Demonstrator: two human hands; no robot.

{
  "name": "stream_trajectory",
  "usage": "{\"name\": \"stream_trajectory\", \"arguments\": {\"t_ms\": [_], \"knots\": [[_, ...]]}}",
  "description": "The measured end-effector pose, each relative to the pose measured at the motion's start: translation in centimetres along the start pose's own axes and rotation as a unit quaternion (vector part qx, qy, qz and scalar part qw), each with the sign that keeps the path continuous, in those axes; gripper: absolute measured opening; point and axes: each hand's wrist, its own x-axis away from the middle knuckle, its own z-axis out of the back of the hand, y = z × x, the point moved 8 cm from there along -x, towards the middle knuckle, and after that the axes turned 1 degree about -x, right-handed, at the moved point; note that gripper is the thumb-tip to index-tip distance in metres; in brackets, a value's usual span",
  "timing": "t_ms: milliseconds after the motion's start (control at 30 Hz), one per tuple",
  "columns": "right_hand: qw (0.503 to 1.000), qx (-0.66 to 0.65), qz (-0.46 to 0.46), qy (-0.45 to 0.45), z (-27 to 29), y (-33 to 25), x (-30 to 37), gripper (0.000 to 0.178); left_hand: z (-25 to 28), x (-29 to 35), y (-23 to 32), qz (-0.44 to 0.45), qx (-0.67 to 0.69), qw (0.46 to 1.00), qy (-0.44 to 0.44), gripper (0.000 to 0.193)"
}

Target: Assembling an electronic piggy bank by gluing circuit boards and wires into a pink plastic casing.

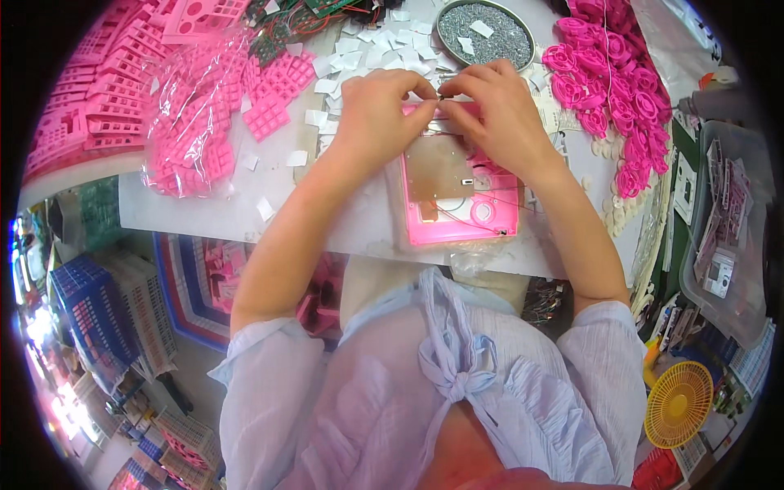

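Note:
A pink plastic housing [420, 235] lies in front of me at the table's near edge, its inside facing up. Set in it are a brownish flat board [437, 167], thin wires and a round pink ring [483, 213]. Over the far end of the housing, my left hand [380, 114] and my right hand [502, 114] meet fingertip to fingertip. Both are closed in a pinch around something small and dark between them, too small to name.
Beyond my hands are scattered white paper pieces [380, 51] and a round tin of small metal parts [514, 45]. Pink housings [106, 98] and bagged pink keypads [192, 122] are piled left. Pink rosette-shaped parts [625, 106] lie right; a yellow basket [679, 404] stands lower right.

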Motion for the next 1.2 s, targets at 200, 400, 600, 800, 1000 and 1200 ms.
{"name": "stream_trajectory", "arguments": {"t_ms": [200,400,600,800,1000,1200], "knots": [[1.000,-0.020,0.015,0.016,0.1,0.1,-0.1,0.016,-0.1,0.4,0.4,-0.062,-0.059,0.996,0.022,0.016],[0.991,-0.036,0.055,0.115,3.5,-2.2,1.5,0.018,0.7,1.0,2.3,-0.085,0.039,0.995,0.015,0.013],[0.967,-0.226,-0.083,0.084,3.7,-1.7,4.5,0.028,0.1,2.0,2.7,-0.044,0.037,0.998,-0.016,0.009],[0.964,-0.258,-0.056,-0.022,3.7,-1.9,3.9,0.037,0.3,3.2,5.8,-0.240,-0.095,0.966,0.022,0.012],[0.985,-0.157,0.023,0.067,1.9,0.5,-4.9,0.045,1.4,4.6,6.1,-0.186,-0.060,0.980,0.034,0.017],[0.913,0.334,-0.195,0.130,-1.0,15.3,-18.7,0.037,1.5,4.8,2.6,-0.071,0.016,0.996,0.047,0.013]]}}
